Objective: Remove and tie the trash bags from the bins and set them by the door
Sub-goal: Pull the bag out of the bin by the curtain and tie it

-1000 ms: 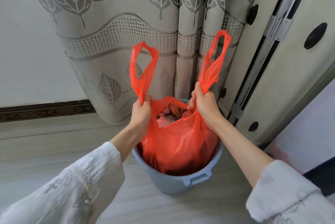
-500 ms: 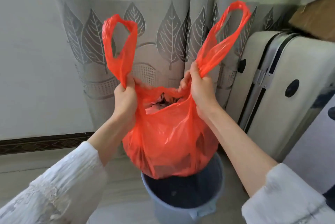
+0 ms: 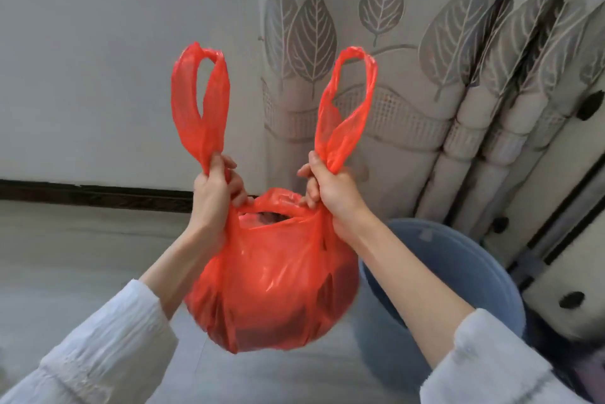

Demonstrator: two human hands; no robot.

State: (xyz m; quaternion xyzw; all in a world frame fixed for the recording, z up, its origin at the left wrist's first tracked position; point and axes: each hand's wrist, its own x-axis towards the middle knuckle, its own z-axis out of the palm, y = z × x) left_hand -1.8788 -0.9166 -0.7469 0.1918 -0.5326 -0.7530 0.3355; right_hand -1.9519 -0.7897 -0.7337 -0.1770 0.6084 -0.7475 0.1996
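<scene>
Two hands, one red bag held in the air

Leaf-patterned curtain hangs behind, a pale suitcase stands at the right, and the blue bin sits on the floor just beside it. The red trash bag hangs clear of the bin, to its left. Left hand has its grip curled tight round one handle loop; right hand likewise clenches the other. Dark rubbish shows through the bag's mouth, too blurred to identify.

Left grip, right grip clenched, raised.
</scene>
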